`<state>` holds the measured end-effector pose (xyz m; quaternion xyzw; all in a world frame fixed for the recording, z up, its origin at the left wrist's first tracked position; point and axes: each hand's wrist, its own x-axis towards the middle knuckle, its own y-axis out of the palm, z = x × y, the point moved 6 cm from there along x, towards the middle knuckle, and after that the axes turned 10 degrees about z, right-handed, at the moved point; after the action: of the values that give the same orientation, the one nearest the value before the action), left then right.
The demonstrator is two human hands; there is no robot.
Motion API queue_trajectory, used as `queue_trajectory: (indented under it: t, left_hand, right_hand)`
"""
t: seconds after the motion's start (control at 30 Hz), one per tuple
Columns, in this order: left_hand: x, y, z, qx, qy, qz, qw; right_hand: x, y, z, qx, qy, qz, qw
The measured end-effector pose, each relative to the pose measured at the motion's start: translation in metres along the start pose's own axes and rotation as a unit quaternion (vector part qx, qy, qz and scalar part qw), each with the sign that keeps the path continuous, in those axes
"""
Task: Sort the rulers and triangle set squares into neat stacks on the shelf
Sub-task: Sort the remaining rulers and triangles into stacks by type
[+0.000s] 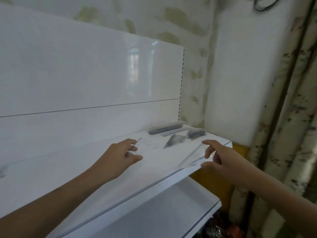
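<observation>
On the white shelf (85,169), my left hand (125,153) pinches the near end of a clear plastic piece (148,143); blur hides whether it is a ruler or a set square. My right hand (217,157) grips a clear ruler (191,157) at the shelf's front right edge, thumb below and fingers above. Behind them lie a grey stack of rulers (164,129) along the back, a triangular set square stack (175,140) in front of it, and another dark stack (195,133) at the far right corner.
A glossy white back panel (85,74) rises behind the shelf. A lower white shelf (163,212) juts out beneath. A white wall and a stained pillar (283,134) stand to the right. A yellow-orange surface (211,179) shows under the shelf's right end.
</observation>
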<state>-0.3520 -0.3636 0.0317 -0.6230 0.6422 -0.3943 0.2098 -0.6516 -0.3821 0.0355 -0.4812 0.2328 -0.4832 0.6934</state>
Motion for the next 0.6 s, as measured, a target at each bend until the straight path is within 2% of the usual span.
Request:
queue_trajectory:
  t: [0.13, 0.37, 0.6]
  left_hand:
    - [0.057, 0.039, -0.026, 0.006, -0.001, 0.036, 0.999]
    - [0.164, 0.085, -0.034, 0.086, -0.021, 0.093, 0.992]
    - [0.227, 0.113, -0.007, 0.102, -0.07, 0.113, 0.986]
  right_hand:
    - [0.001, -0.021, -0.055, 0.004, 0.034, -0.025, 0.999]
    - [0.042, -0.041, -0.13, 0.035, 0.083, -0.047, 0.995]
    - [0.109, -0.06, -0.152, -0.031, 0.029, -0.024, 0.999]
